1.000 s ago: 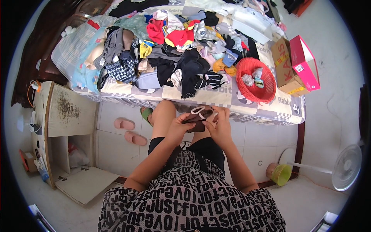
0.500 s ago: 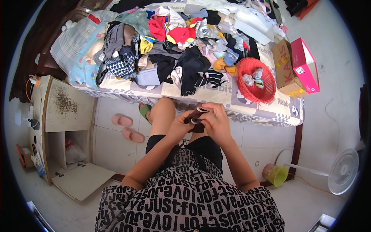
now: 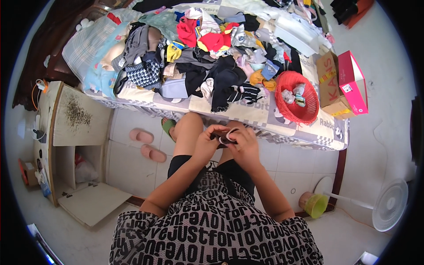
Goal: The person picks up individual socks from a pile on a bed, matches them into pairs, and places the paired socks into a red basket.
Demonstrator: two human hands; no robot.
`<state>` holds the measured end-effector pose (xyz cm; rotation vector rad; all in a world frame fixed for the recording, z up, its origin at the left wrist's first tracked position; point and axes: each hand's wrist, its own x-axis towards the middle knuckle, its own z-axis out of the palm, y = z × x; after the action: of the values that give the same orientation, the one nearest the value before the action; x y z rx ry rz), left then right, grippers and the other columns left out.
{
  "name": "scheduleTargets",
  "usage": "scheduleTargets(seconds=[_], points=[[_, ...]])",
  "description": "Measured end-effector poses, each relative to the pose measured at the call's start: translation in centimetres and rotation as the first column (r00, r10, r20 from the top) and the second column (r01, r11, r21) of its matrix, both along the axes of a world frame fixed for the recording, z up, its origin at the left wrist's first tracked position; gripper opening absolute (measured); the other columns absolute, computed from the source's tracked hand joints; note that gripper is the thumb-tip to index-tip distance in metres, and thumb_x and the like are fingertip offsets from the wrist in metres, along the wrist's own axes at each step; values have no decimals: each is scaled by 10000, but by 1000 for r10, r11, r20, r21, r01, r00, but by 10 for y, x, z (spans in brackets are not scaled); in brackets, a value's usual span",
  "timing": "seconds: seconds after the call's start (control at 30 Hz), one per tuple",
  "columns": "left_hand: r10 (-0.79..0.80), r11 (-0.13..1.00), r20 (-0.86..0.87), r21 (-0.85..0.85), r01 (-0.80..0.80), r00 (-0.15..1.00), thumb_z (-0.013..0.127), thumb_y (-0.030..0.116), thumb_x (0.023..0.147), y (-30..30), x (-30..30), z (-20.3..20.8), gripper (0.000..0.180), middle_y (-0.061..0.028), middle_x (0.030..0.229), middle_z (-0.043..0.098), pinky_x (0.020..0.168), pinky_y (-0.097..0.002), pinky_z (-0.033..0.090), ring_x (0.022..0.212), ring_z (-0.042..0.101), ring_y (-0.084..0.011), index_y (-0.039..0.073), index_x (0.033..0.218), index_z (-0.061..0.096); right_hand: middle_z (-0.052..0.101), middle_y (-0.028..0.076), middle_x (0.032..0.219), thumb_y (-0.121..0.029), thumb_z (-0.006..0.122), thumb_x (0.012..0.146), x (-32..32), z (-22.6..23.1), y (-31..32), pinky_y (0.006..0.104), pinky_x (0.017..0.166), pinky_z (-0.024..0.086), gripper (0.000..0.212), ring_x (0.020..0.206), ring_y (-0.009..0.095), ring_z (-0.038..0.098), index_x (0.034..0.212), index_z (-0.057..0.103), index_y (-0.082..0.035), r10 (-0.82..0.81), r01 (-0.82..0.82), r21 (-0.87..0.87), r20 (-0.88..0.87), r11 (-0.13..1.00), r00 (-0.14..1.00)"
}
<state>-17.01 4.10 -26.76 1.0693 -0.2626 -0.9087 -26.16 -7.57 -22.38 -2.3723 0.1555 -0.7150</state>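
Observation:
Over my lap, just in front of the bed's edge, both hands are closed on a small dark brown cloth piece with a pale edge [image 3: 227, 138], possibly a sock. The fingers of my left hand [image 3: 208, 142] curl around its left side. My right hand [image 3: 244, 143] pinches the pale edge from the right. Much of the cloth is hidden by the fingers, so its full shape cannot be made out. Beyond my hands, a heap of mixed clothes [image 3: 212, 62] in black, grey, red and yellow lies on the bed.
On the bed [image 3: 198, 104], a red basket [image 3: 285, 108] holds small light-coloured bundles. Beside it stand a cardboard box [image 3: 329, 81] and a pink box [image 3: 353, 84]. A cabinet [image 3: 79, 117] with a lowered door is at left. Pink slippers [image 3: 153, 153] and a white fan [image 3: 390, 205] flank me.
The brown cloth is bunched smaller between my fingers, with less of it hanging down. My left hand has moved slightly down and left; the view has shifted a little.

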Motion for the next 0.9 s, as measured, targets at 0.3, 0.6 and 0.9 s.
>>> scheduleTargets(seconds=[0.3,0.6,0.9], points=[[-132,991,-461,-87,103,877,464,80,820,20,5,-4,437,-100,1191,473,873,-331,445,960,560,-215,40,1251,399,561,101,926,37,695,626,-9,-43,7,315,703,456,367,782,286,547,964,575,-38,-31,37,124,-49,992,998],[-563,815,-70,115,568,823,635,252,812,29,28,13,517,-51,1061,538,768,-236,425,911,527,-124,6,1223,440,551,16,1069,-206,567,876,-21,-20,6,236,673,478,363,875,112,552,1199,462,-79,285,-2,988,45,-152,958],[-323,936,-194,81,343,926,684,157,749,28,3,-8,242,13,848,560,719,-254,399,787,504,-103,42,921,559,542,24,1058,-108,537,870,-30,-56,6,261,696,480,288,911,118,541,1148,469,-77,313,-22,994,-15,111,950]])
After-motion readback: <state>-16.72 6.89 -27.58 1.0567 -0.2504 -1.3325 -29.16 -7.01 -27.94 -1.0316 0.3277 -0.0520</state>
